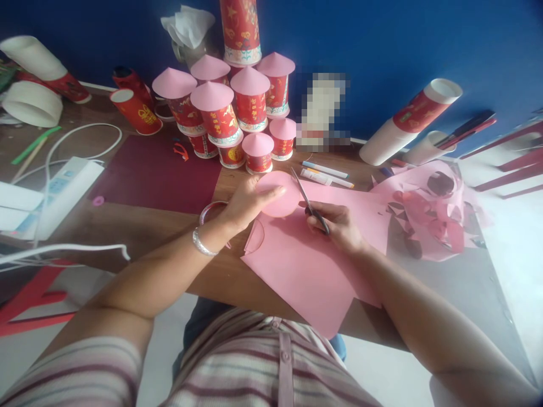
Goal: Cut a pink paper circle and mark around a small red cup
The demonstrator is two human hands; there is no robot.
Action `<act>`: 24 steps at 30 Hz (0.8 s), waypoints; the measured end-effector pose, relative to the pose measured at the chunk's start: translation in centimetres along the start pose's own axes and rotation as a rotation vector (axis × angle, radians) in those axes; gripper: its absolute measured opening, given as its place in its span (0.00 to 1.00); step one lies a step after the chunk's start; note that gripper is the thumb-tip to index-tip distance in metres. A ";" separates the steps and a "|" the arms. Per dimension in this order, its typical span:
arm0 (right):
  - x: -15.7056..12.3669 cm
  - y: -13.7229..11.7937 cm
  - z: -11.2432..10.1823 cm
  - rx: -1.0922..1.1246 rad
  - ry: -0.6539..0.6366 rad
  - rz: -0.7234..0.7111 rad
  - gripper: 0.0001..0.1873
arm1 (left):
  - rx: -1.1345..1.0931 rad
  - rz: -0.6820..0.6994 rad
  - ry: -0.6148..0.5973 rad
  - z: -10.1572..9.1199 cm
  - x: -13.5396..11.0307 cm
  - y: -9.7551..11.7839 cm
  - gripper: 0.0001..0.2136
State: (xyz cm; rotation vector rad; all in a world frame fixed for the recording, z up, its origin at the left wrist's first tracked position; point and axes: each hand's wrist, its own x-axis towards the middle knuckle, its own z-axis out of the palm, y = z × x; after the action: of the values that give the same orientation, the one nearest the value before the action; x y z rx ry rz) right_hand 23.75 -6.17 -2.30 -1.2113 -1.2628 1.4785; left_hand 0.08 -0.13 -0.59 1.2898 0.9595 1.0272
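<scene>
My left hand (252,199) grips a round pink paper disc (285,198) by its left side, thumb on top. In my right hand (337,223) is a pair of scissors (309,206), blades pointing up and left beside the disc's right edge. Whether the blades touch the disc, I cannot tell. Beneath both hands lie large pink paper sheets (297,271); a curved cut-out shows near their left corner. Beyond the disc stand several red paper cups with pink cone tops (212,97), some stacked on others.
Pens (324,169) lie behind the sheets. Pink paper scraps (445,220) are heaped at the right, near leaning cup stacks (409,121). A maroon sheet (169,175), a white box (63,192) and white cables (85,249) occupy the left. A blue wall (382,45) bounds the table behind.
</scene>
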 end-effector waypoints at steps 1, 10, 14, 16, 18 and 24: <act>0.0 0.0 0.0 -0.002 0.000 0.001 0.33 | 0.000 0.003 -0.002 0.0 0.0 0.0 0.19; 0.0 -0.3 0.1 -0.015 -0.002 0.007 0.34 | 0.058 0.033 0.003 -0.1 0.1 0.3 0.18; 0.0 -0.5 0.2 -0.014 0.002 0.010 0.34 | 0.067 0.027 0.010 -0.1 0.1 0.2 0.18; 0.0 -0.6 0.2 -0.011 0.003 0.004 0.34 | 0.064 0.011 0.012 -0.1 0.1 0.2 0.17; 0.0 -0.6 0.2 -0.020 -0.002 0.002 0.34 | 0.059 0.009 0.013 -0.1 0.1 0.2 0.17; 0.2 -0.6 0.2 -0.001 0.008 -0.032 0.34 | 0.017 0.006 0.033 -0.2 0.1 0.1 0.19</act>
State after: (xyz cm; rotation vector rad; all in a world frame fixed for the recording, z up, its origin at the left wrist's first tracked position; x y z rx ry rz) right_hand 23.51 -5.90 -1.73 -1.1911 -1.2722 1.4493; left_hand -0.07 0.03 -0.54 1.2944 0.9916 1.0495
